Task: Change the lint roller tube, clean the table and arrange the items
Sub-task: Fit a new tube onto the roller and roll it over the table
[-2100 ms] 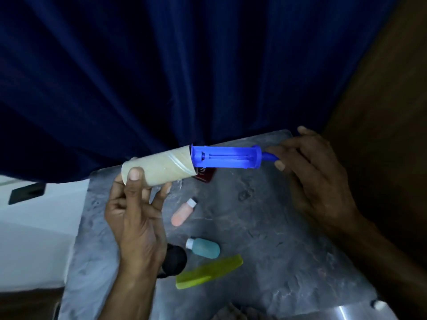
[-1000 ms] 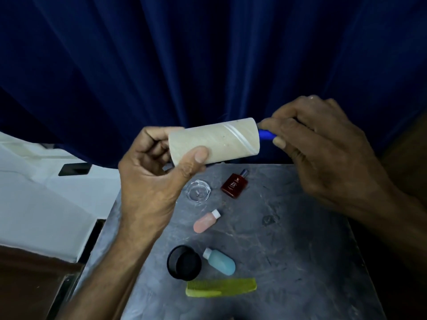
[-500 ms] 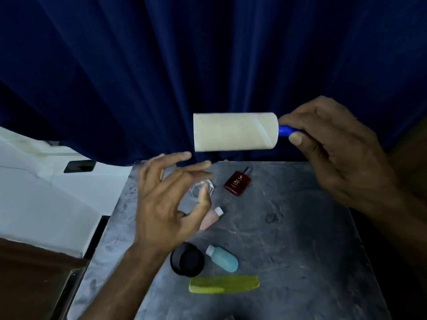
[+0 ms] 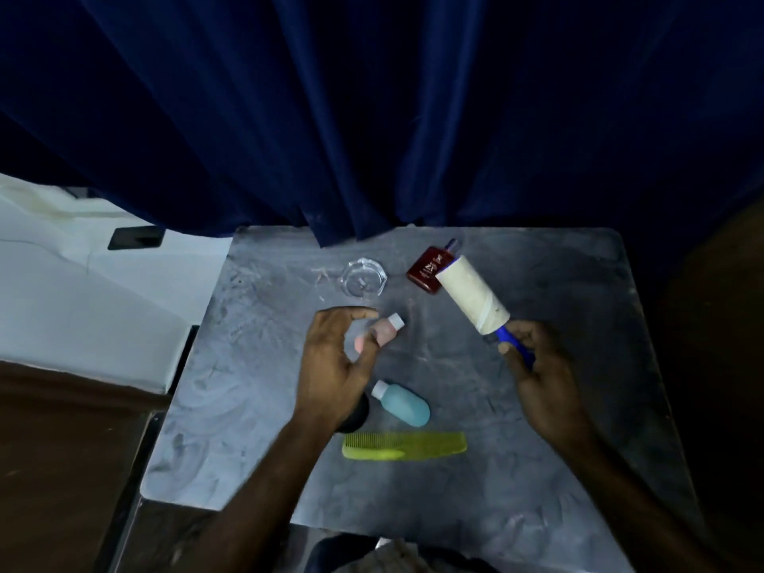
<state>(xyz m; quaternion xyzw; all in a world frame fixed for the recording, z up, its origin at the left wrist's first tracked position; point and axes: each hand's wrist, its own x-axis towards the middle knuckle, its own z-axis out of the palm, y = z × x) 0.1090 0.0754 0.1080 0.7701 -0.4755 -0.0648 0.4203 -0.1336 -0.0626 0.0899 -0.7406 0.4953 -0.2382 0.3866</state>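
Risk: the lint roller (image 4: 473,296) hangs above the counter (image 4: 558,283), its free end just over the red bottle (image 4: 428,270); a low sweep would likely knock that bottle or the glass dish (image 4: 364,278) toward the 12 o'clock edge.
Cause: small items lie loose across the rolling path, namely the pink bottle (image 4: 390,326), teal bottle (image 4: 403,404), comb (image 4: 407,445) and a dark round item partly hidden under the left wrist.
Roller axis: long axis runs from 5 o'clock, at the blue handle (image 4: 512,345), to 11 o'clock at the tube's open end.
Right hand (image 4: 545,374): fingers clenched round the handle.
Left hand (image 4: 337,361): fingers released, loosely curled over the pink bottle; contact cannot be told.
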